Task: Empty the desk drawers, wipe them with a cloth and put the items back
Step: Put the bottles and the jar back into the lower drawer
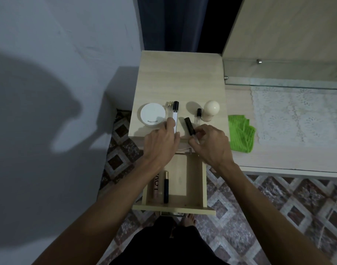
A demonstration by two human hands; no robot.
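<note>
A pale wooden drawer (197,180) stands pulled open below the cabinet top (179,77). Inside it lie a black tube with a gold end (166,188) and a pink tube (155,188). My left hand (162,144) grips a clear spray vial with a black cap (175,113) lying on the cabinet top. My right hand (211,144) pinches a black-capped clear tube (189,126) at the top's front edge. Also on the top are a white round compact (153,115), a slim gold-tipped vial (169,109), a small roller bottle (199,116) and a cream round-capped bottle (211,109).
A folded green cloth (241,133) lies on the lower desk surface (278,157) to the right, beside a white lace mat (297,115) under a glass shelf (288,84). A grey wall is on the left. Patterned floor tiles (259,207) and my bare feet show below.
</note>
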